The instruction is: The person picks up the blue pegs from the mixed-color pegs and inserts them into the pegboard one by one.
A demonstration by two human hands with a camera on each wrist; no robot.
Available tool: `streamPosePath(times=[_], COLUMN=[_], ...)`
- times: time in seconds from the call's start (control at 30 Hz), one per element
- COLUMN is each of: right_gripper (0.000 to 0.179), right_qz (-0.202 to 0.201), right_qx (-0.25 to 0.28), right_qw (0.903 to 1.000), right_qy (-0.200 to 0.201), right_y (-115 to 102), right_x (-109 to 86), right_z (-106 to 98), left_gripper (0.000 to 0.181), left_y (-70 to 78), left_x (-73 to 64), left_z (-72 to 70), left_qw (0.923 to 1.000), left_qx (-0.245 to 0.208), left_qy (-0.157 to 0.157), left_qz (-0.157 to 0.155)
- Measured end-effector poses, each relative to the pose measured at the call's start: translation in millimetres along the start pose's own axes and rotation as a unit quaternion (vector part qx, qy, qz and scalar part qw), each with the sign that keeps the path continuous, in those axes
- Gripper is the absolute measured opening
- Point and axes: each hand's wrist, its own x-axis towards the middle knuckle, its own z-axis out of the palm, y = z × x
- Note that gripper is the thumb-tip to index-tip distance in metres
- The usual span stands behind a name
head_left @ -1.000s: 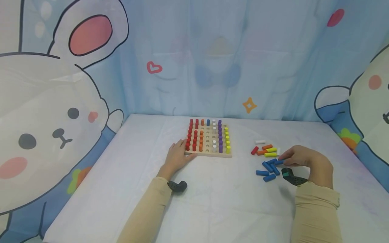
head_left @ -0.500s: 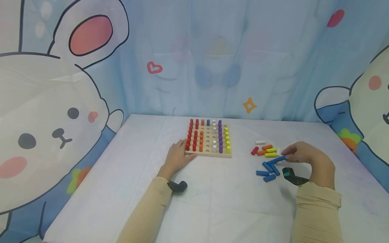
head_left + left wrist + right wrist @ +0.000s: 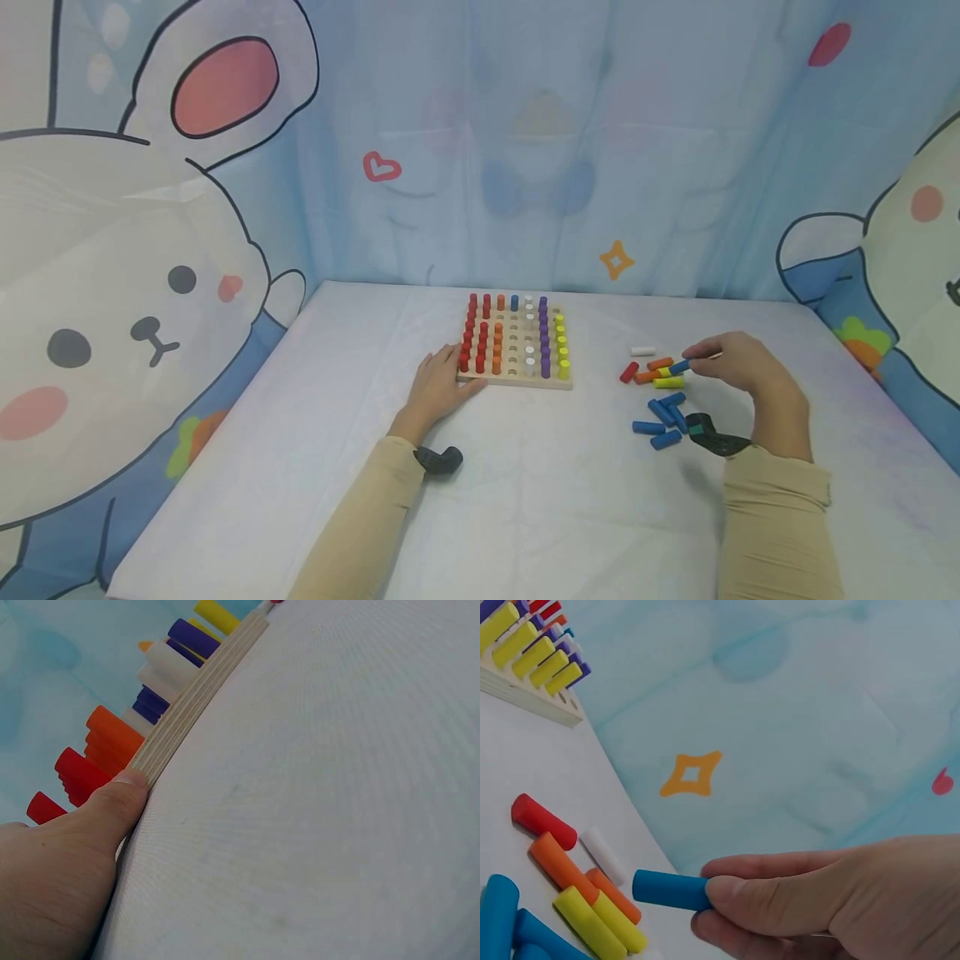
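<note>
- Right hand (image 3: 744,364) has moved away from the loose blue pegs (image 3: 661,412) since half a second ago, carrying one blue peg (image 3: 669,889).
- Its grip pinches that peg between thumb and fingers; seen from the head, the peg overlaps the yellow pegs (image 3: 589,922).
- Left hand (image 3: 437,387) has stayed at the near left corner of the pegboard (image 3: 525,382), grip spread, thumb on the front edge.
- Desk (image 3: 562,500) carries board and loose pegs.
</note>
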Motion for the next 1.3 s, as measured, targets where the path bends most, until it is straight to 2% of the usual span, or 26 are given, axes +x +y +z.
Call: streamPosePath(times=[0.47, 0.93, 1.3], right_gripper=[0.036, 0.036, 0.033], right_qz=[-0.027, -0.028, -0.063], right_qx=[-0.006, 0.006, 0.015], right_qw=[0.9939, 0.9875, 0.9783], right_qy=[0.106, 0.155, 0.197], right_y=[-27.7, -48.7, -60.7], right_x=[8.9, 15.6, 15.4], right_z=[15.0, 25.8, 29.2], left_gripper=[0.085, 0.085, 0.086], left_y=[0.9, 0.3, -0.6], left_x=[-0.3, 0.1, 0.6], left_z=[-1.0, -0.8, 0.1], left_qw=[1.0, 1.0, 0.9999], left_qx=[0.001, -0.003, 0.0], left_qy=[-0.006, -0.005, -0.008], left_qz=[-0.007, -0.003, -0.007])
